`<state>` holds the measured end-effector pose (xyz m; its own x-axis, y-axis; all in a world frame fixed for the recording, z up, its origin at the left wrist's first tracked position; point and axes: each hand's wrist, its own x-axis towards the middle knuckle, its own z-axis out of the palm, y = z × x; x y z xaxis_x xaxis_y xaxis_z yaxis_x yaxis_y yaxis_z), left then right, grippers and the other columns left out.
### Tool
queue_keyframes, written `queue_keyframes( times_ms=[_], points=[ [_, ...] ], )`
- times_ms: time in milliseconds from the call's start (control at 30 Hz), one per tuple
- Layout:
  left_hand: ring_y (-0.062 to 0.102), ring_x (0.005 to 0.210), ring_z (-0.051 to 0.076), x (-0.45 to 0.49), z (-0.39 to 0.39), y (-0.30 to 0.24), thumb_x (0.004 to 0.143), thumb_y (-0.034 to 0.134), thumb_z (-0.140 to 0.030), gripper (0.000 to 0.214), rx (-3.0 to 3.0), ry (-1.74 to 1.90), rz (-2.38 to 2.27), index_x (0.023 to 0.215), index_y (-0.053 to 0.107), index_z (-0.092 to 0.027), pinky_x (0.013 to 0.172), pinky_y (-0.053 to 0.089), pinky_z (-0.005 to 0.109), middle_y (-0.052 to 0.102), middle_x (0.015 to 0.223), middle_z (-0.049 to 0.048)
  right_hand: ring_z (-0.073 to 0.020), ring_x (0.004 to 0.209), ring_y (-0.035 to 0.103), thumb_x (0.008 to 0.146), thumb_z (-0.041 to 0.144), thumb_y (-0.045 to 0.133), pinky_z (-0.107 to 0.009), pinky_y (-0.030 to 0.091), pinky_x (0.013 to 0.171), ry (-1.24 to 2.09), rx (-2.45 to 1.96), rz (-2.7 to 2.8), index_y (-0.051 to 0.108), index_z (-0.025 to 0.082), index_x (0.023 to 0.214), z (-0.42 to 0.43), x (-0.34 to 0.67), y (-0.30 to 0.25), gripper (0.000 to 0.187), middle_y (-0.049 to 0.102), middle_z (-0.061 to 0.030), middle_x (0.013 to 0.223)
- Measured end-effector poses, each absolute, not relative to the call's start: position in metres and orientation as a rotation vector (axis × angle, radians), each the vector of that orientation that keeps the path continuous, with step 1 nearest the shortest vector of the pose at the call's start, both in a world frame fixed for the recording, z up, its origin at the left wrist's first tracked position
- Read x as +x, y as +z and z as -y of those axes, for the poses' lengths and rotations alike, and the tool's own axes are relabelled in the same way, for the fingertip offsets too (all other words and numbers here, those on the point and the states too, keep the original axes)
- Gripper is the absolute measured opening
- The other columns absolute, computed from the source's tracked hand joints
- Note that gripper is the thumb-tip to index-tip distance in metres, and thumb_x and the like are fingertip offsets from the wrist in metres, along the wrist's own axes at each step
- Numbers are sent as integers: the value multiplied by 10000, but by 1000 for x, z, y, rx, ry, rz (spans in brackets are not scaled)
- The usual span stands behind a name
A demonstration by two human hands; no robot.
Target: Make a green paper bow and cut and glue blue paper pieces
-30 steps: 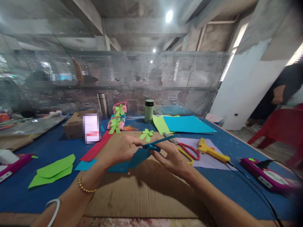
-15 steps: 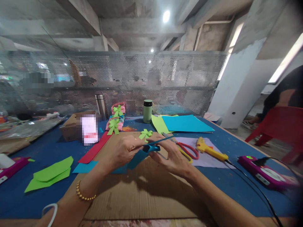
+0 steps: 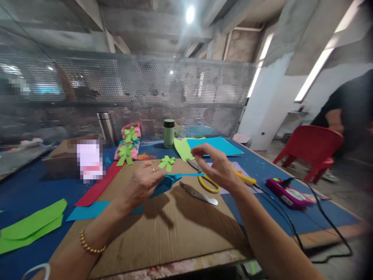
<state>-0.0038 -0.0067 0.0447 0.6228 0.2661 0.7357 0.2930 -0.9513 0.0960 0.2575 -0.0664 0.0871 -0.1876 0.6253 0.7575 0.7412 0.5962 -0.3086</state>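
My left hand is closed on a folded blue paper strip, held above a brown cardboard sheet. One thin end of the strip points right. My right hand is raised with its thumb and fingers apart and nothing between them. Below it lie yellow-handled scissors, partly covered by the hand. A narrow metal knife rests on the cardboard nearby. Just past the strip sits a lime green paper bow. The yellow glue gun is partly hidden behind my right wrist.
Blue sheets, a green tumbler and a steel flask stand or lie at the back. Bow-topped pink pieces, a cardboard box and green paper are left. A purple power strip with cables lies right.
My right hand has let go of the blue strip and moved right and up. My left hand keeps the strip. The view has turned rightward.
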Motion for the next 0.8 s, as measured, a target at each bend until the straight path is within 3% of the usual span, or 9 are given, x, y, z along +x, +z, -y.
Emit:
queue_keyframes(
  times_ms=[133,200,300,467,633,800],
  points=[
    [662,858,184,-4,5,42,1015,473,-176,286,-2770,-1293,350,1135,719,-256,834,495,373,766,962,44,-179,727,638,945,241,518,-277,437,662,-172,-1766,1957,687,166,873,57,301,89,199,720,-66,800],
    [665,864,194,-4,7,43,1007,499,-194,263,-2802,-1337,369,1107,734,-258,822,505,377,767,956,46,-219,788,671,931,259,541,-292,416,667,-158,-2093,2082,713,157,843,52,310,76,219,748,-115,862],
    [663,841,201,-5,7,43,1000,513,-224,256,-2908,-1416,474,1054,762,-252,770,522,369,762,907,52,-269,909,698,941,311,542,-309,418,712,-158,-2296,2168,725,141,975,46,310,54,251,751,-166,1007],
    [628,735,189,-3,7,43,961,545,-265,270,-3218,-1580,695,912,804,-207,663,506,336,738,796,72,-284,981,687,958,271,509,-324,430,780,-174,-2258,2210,674,127,1143,43,308,34,286,706,-179,1072],
    [552,605,128,0,7,43,899,623,-335,246,-3547,-1804,1060,882,812,-178,562,462,256,713,736,31,-255,867,668,950,302,502,-339,460,768,-156,-2065,2029,679,145,1182,46,313,26,331,698,-145,986],
    [567,602,127,0,6,49,818,725,-406,258,-3610,-2022,1168,855,802,-163,566,472,243,724,723,43,-181,696,593,877,570,590,-305,488,614,402,-1515,1651,643,170,1266,54,309,48,560,670,-77,900]
  ],
)
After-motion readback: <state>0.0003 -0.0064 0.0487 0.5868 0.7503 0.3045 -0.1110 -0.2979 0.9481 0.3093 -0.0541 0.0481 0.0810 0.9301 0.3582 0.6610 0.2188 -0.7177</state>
